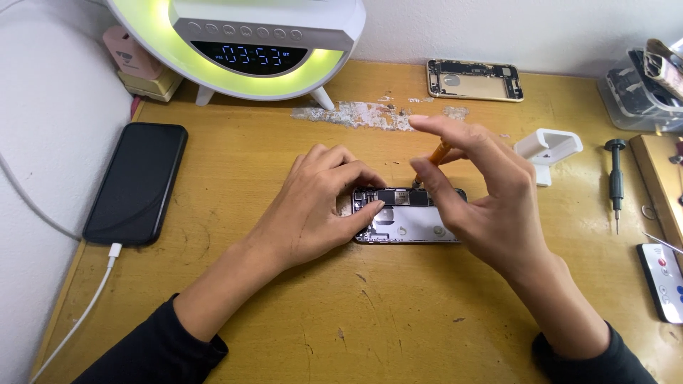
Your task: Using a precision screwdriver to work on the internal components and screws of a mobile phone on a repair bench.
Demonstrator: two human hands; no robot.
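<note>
An opened phone body (413, 224) with bare silver inner plate and circuit parts lies flat in the middle of the wooden desk. My left hand (320, 206) presses down on its left end, thumb and fingers gripping the edge. My right hand (477, 195) hovers over the right end and pinches an orange-handled screwdriver (440, 151) between thumb and middle finger, its tip down on the phone's top edge. The index finger sticks out straight to the left. Both sleeves are black.
A black phone (136, 182) on a white charging cable (85, 306) lies at left. A glowing clock lamp (242, 43) stands at the back. A gold phone housing (474, 80), white stand (548, 149), dark screwdriver (616, 181), parts tray (644, 89) and small white remote (665, 281) sit right.
</note>
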